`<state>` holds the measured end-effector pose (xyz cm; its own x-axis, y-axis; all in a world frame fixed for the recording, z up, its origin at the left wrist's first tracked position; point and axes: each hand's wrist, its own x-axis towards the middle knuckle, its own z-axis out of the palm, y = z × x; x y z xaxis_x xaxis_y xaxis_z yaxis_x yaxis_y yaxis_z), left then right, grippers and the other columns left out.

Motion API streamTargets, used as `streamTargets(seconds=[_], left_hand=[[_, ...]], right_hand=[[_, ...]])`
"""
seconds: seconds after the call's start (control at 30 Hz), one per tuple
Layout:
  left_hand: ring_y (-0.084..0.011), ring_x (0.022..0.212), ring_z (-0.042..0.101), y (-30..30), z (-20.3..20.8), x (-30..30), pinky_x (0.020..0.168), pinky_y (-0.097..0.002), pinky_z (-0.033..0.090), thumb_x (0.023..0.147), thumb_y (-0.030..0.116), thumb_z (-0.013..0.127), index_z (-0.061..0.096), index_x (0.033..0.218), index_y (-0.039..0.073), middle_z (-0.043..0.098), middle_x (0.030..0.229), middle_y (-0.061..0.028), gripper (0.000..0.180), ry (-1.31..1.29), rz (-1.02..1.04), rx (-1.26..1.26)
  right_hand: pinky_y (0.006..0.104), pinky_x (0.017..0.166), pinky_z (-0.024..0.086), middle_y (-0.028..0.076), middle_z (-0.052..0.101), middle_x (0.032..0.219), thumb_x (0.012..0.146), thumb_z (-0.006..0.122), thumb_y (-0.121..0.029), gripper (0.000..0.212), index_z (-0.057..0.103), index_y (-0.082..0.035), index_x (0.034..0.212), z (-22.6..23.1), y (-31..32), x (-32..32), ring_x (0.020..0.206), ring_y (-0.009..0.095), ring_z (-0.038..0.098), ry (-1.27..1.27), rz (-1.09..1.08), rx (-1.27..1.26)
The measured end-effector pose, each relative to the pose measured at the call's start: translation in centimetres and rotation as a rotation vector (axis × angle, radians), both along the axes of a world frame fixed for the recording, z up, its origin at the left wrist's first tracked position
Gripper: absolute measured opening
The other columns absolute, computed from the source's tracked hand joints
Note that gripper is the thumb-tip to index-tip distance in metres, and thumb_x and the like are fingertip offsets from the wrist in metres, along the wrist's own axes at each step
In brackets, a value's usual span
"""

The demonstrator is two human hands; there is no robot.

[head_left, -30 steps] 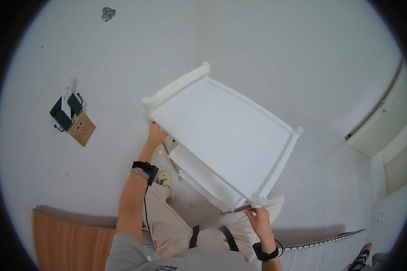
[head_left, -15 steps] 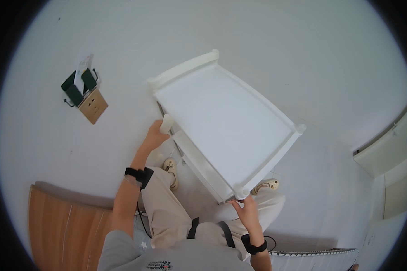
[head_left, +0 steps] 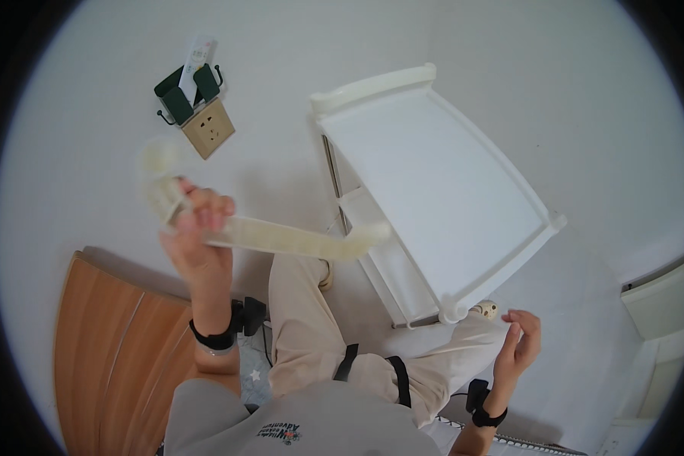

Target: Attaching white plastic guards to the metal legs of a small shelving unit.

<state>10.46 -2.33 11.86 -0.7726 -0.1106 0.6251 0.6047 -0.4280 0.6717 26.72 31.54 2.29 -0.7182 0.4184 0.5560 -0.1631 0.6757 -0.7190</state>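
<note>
My left hand (head_left: 201, 224) is closed around a long cream plastic rail (head_left: 281, 239) with curled ends, raised to the left of a white plastic shelf rack (head_left: 425, 182). The rail's upper left end is smeared by motion. Raised edging runs along the far, right and near-right sides of the rack's top, while its left side has none. A lower tier (head_left: 387, 258) shows beneath that left side. To the right of the rack's near corner, my right hand (head_left: 520, 342) is in the air with fingers loosely bent, touching nothing.
On the wall at the upper left, a green holder (head_left: 178, 105) carries a white slim object (head_left: 197, 64) above a beige socket plate (head_left: 210, 129). A wooden headboard (head_left: 121, 342) stands at the lower left. My legs (head_left: 304, 327) straddle the rack's near end.
The cream rail has come off the rack's left side and is now lifted leftward in my left hand. My right hand has let go of the near corner and moved right.
</note>
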Motion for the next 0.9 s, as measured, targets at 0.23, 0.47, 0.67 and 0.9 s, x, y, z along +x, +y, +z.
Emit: streamTargets(seconds=[0.23,0.47,0.67,0.9], left_hand=[[-0.0109,0.069,0.038,2.0,0.6,1.0,0.076,-0.0294,0.032,0.078,0.017,0.053,0.038,0.093,0.013,0.037,0.073,0.0032,0.021,0.169,0.034,0.249],[-0.0122,0.073,0.041,6.2,-0.5,1.3,0.078,-0.0306,0.032,0.078,0.018,0.054,0.039,0.094,0.013,0.039,0.072,0.0022,0.023,0.142,-0.180,0.284],[-0.0230,0.086,0.049,9.3,-1.4,0.5,0.077,-0.0391,0.040,0.080,0.018,0.056,0.039,0.099,0.008,0.052,0.083,-0.0083,0.027,0.503,-0.212,-0.210],[-0.0259,0.092,0.052,12.6,-4.4,-0.4,0.077,-0.0319,0.044,0.073,0.005,0.059,0.048,0.104,0.004,0.052,0.101,-0.0113,0.033,0.374,-0.027,-0.633]], right_hand=[[0.0290,0.070,0.045,0.013,0.057,0.086,0.083,0.047,-0.009,0.017,0.052,0.002,0.094,5.2,-3.5,-5.1,0.076,0.024,0.057,-0.008,0.178,-0.068],[0.0301,0.068,0.052,0.021,0.055,0.091,0.088,0.024,-0.052,0.063,0.036,0.003,0.117,6.0,1.4,-10.9,0.071,0.027,0.062,-0.379,0.592,-0.999],[0.0279,0.068,0.054,0.017,0.050,0.095,0.088,0.039,-0.040,0.048,0.040,0.003,0.110,5.9,3.3,-12.8,0.070,0.023,0.061,-0.387,0.706,-1.071],[0.0199,0.052,0.042,0.004,0.051,0.084,0.087,0.048,-0.026,0.025,0.050,-0.001,0.094,3.9,7.3,-13.3,0.059,0.010,0.050,-0.170,0.453,-0.971]])
